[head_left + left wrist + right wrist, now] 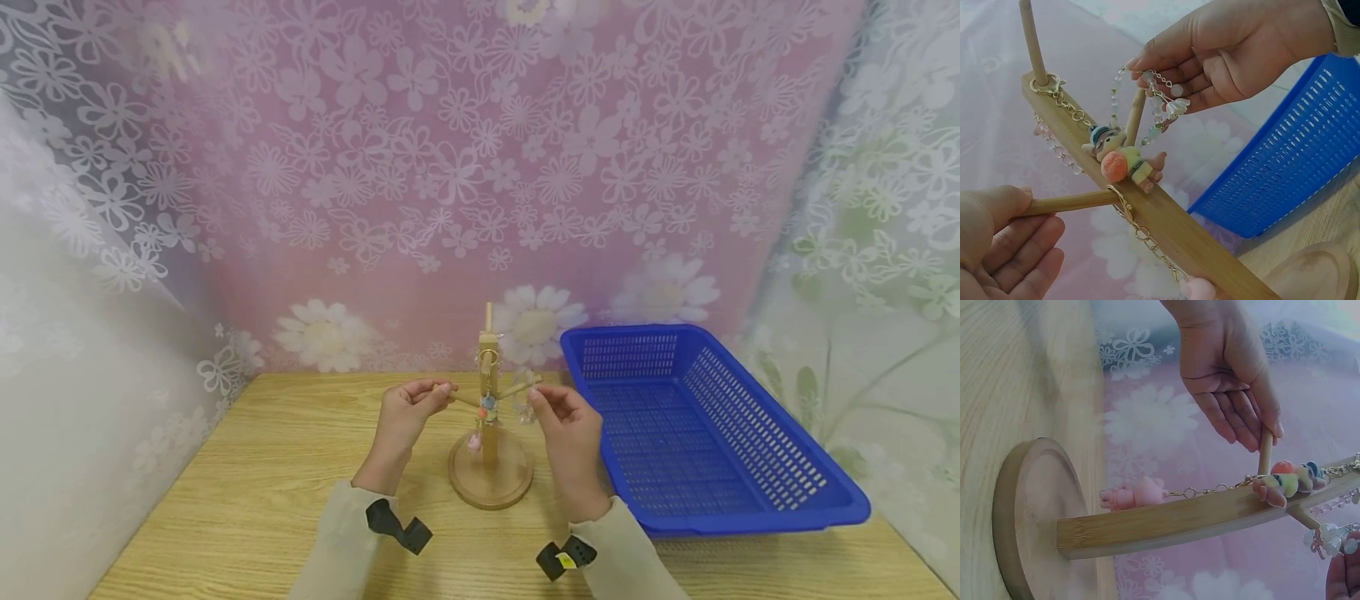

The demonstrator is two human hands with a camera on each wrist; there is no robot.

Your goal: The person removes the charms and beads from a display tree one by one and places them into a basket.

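Note:
A wooden stand with side pegs and a round base (491,492) is between both hands. My left hand (401,421) pinches the tip of its left peg (1072,203), from which a pink figure keychain (1141,492) hangs by a gold chain. My right hand (573,429) pinches a clear beaded bracelet (1114,103) with white flower charms (1177,107). The bracelet's loop is at the right peg (1135,119); whether it fully encircles the peg I cannot tell. A figure keychain with an orange ball (1114,167) hangs down the stand's front from a gold clasp.
To the right stands a blue plastic basket (750,425) with perforated walls, close to the right forearm. Another pink beaded strand (1054,145) hangs on the stand's far side. A flowered curtain (450,167) closes off the back of the wooden table (285,467).

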